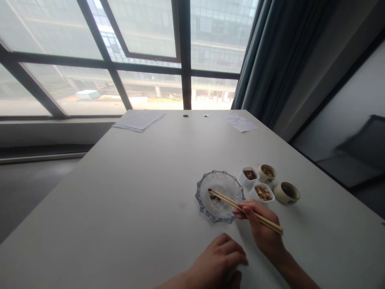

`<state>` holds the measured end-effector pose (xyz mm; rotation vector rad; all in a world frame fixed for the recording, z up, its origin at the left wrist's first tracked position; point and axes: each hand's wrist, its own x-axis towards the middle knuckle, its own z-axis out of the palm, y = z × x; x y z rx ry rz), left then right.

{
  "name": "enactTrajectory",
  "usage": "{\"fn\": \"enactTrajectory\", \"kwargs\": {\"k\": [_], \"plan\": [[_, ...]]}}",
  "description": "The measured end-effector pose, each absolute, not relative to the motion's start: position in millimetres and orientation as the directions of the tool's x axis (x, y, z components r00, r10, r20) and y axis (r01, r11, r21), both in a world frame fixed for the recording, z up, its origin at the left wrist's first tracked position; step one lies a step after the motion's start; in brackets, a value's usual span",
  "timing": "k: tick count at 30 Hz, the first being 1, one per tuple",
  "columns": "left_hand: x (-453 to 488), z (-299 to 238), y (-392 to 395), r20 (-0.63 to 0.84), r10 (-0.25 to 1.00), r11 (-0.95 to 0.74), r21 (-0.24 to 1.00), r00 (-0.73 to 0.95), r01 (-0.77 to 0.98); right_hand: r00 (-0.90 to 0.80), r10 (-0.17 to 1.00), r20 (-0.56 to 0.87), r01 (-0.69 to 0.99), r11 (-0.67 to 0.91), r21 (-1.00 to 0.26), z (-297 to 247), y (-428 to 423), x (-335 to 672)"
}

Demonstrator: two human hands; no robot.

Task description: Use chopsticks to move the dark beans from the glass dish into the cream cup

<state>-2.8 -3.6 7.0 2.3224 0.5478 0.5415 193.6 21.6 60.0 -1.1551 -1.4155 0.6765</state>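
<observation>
Right hand: Your right hand (264,226) is at the near right of the dish, its fingers together and clamped on a pair of wooden chopsticks (237,206).
Chopstick tips: They rest over the far left of a glass dish (202,208), just beside dark morsels (214,197).
Left hand: Your left hand (218,261) is nearest you on the white table (120,200), fingers curled together, nothing visible in it.
Right of dish: Two white bowls (243,178) hold brown pieces and pale nuts; two cream cups (276,192) stand beyond them.
Far edge: Papers (138,120) lie on the table before a window (150,56).
</observation>
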Motion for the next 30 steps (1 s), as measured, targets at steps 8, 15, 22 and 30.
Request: {"fn": "enactTrajectory", "kwargs": {"k": [8, 15, 22, 30], "plan": [[-3, 6, -5, 0.289, 0.534, -0.684, 0.7, 0.795, 0.205, 0.136, 0.913, 0.384, 0.22, 0.351, -0.91, 60, 22, 191], [-3, 5, -5, 0.283, 0.528, -0.683, 0.702, 0.8, 0.202, 0.178, 0.884, 0.433, 0.243, 0.387, -0.89, 72, 17, 188], [-3, 8, -3, 0.307, 0.531, -0.662, 0.732, 0.79, 0.161, 0.571, 0.651, 0.501, 0.453, 0.26, -0.853, 113, -42, 265], [-5, 15, -1, 0.32, 0.521, -0.655, 0.745, 0.791, 0.13, 0.766, 0.515, 0.385, 0.414, 0.063, -0.908, 89, -66, 347]]}}
